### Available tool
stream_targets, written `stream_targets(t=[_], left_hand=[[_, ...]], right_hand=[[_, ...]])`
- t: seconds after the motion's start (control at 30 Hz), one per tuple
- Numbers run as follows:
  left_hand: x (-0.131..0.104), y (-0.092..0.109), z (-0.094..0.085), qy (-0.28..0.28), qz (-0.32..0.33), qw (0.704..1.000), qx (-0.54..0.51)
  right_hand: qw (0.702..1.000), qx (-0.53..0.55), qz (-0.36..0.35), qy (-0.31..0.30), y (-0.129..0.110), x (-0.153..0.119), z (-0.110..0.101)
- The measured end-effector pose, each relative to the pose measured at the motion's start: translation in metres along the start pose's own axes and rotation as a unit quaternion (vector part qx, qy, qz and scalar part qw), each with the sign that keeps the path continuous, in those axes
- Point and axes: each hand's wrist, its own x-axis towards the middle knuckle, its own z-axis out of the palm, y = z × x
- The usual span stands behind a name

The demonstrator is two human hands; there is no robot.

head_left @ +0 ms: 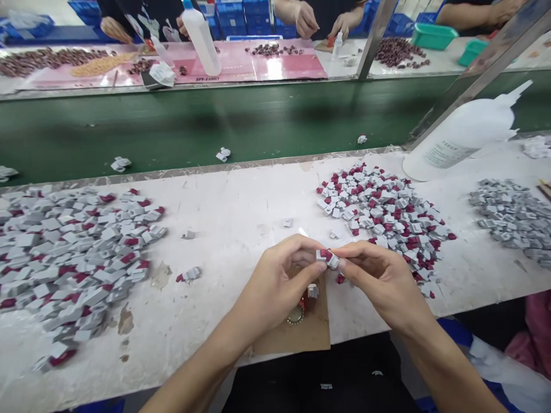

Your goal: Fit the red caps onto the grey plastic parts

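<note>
A small grey and dark red plastic piece (328,258) is pinched between both hands above the table's front edge. My left hand (282,275) grips its left end with thumb and forefinger. On its right end, the thumb and fingertips of my right hand (379,278) are closed. Under the hands lies a brown cardboard sheet (316,332), with a bottle cap (295,314) and a small grey piece (313,291) on it. Just behind my right hand spreads a pile of grey and dark red pieces (379,209). My left palm is hidden.
A larger pile of similar pieces (77,246) covers the table's left. Plain grey parts (512,215) and a white squeeze bottle (460,137) stand right. Beyond runs a green conveyor belt (258,120) carrying a few pieces; co-workers' hands (306,22) are across it.
</note>
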Motion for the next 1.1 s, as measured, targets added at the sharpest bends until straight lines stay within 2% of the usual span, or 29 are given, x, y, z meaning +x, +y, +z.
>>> stream_targets(t=[0.07, 0.13, 0.2, 0.27, 0.33, 0.43, 0.5, 0.6, 0.73, 0.87, 1.0, 1.1], left_hand=[[0.016, 0.007, -0.006, -0.006, 0.013, 0.996, 0.083], [0.042, 0.013, -0.015, 0.01, 0.048, 0.985, 0.165], [0.077, 0.019, -0.027, 0.069, 0.076, 0.968, 0.23], [0.117, 0.022, -0.04, 0.153, 0.064, 0.948, 0.27], [0.159, 0.023, -0.053, 0.213, 0.051, 0.935, 0.278], [0.212, 0.02, -0.065, 0.263, 0.024, 0.923, 0.279], [0.236, 0.018, -0.069, 0.284, 0.006, 0.917, 0.278], [0.257, 0.014, -0.07, 0.302, -0.01, 0.911, 0.28], [0.268, 0.012, -0.071, 0.316, -0.02, 0.901, 0.296], [0.269, 0.013, -0.075, 0.333, -0.025, 0.892, 0.304], [0.251, 0.019, -0.076, 0.333, 0.001, 0.898, 0.288], [0.218, 0.025, -0.068, 0.277, 0.057, 0.922, 0.263]], right_hand=[[0.998, -0.06, -0.026, -0.006, -0.006, 0.013, -0.002], [0.988, -0.145, -0.051, 0.006, -0.015, 0.036, -0.007], [0.965, -0.251, -0.057, 0.055, -0.027, 0.071, -0.018], [0.925, -0.354, -0.041, 0.134, -0.039, 0.117, -0.032], [0.901, -0.391, -0.028, 0.186, -0.046, 0.168, -0.046], [0.877, -0.423, 0.016, 0.226, -0.043, 0.236, -0.062], [0.866, -0.438, 0.048, 0.236, -0.035, 0.269, -0.066], [0.857, -0.451, 0.087, 0.234, -0.023, 0.298, -0.065], [0.866, -0.441, 0.093, 0.218, -0.019, 0.317, -0.058], [0.906, -0.382, 0.04, 0.18, -0.026, 0.313, -0.045], [0.951, -0.278, -0.037, 0.131, -0.031, 0.268, -0.028], [0.971, -0.2, -0.082, 0.105, -0.029, 0.215, -0.02]])
